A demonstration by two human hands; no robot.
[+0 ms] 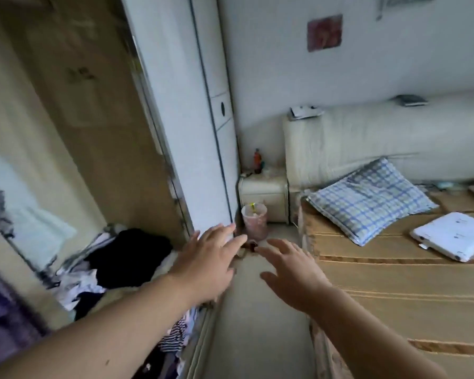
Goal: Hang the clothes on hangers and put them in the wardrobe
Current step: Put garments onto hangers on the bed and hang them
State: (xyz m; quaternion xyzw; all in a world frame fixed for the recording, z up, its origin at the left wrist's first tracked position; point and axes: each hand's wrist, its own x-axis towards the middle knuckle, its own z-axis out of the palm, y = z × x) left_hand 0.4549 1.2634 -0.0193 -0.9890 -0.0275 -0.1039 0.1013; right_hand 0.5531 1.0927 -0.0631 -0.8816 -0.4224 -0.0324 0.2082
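Observation:
The wardrobe [74, 110] stands open at the left, its white sliding door [175, 110] pushed toward the corner. On its floor lies a heap of clothes [99, 272], with a black garment [129, 255] on top and striped pieces near the track. My left hand [205, 261] reaches forward over the wardrobe's edge, fingers spread and holding nothing. Beside it, above the floor strip between wardrobe and bed, my right hand [288, 272] is also spread and holds nothing. No hanger shows in this blurred view.
A bed [394, 291] with a woven mat fills the right side, bearing a blue checked pillow [367, 198] and a white folded item [454, 236]. A small bedside cabinet [263, 195] and a pink bin [255, 220] stand in the corner ahead. The floor strip [255, 324] is narrow.

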